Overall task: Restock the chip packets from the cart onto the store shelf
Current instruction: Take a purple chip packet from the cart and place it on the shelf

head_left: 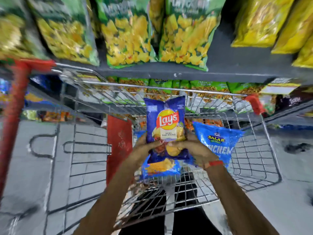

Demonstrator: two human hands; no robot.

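Observation:
A dark blue Lay's chip packet (165,122) stands upright above the wire cart (254,167), held from both sides at its lower half. My left hand (144,148) grips its left edge and my right hand (194,150) grips its right edge. Inside the cart, a light blue Balaji packet (220,141) leans at the right, and another blue chip packet (160,167) lies under my hands. The grey store shelf (220,70) runs just beyond the cart's far rim.
Large green and yellow snack bags (125,36) stand on the upper shelf, with yellow bags (264,22) to the right. Smaller green packets (208,87) fill the shelf below. The cart's red handle (17,99) is at left, a red flap (118,138) inside it.

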